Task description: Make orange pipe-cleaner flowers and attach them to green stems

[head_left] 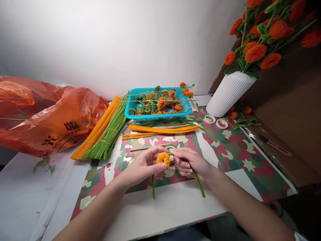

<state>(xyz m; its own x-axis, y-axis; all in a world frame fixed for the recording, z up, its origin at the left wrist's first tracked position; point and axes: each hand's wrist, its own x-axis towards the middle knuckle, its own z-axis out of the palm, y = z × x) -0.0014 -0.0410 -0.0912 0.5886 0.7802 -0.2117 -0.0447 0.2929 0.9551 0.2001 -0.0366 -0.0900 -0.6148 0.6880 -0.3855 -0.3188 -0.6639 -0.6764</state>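
Note:
A yellow-orange pipe-cleaner flower (163, 160) is pinched between the thumb and fingers of my left hand (147, 163), its ringed face turned toward me. Closed beside it, my right hand (192, 162) grips a green stem (199, 184), which hangs down below the fingers. Another green piece (153, 187) dangles under my left hand. Between and behind the hands lies a roll of tape (171, 147), partly hidden by them. A thin wooden stick (142, 148) rests just beyond my left hand.
Behind the hands are loose yellow strips (163, 129) and a blue basket (157, 117) of orange flowers. Yellow and green bundles (100, 147) and an orange bag (67, 117) lie left. Tape rolls (222, 124), a white vase (228, 93) and a pink-handled tool (279, 148) are right.

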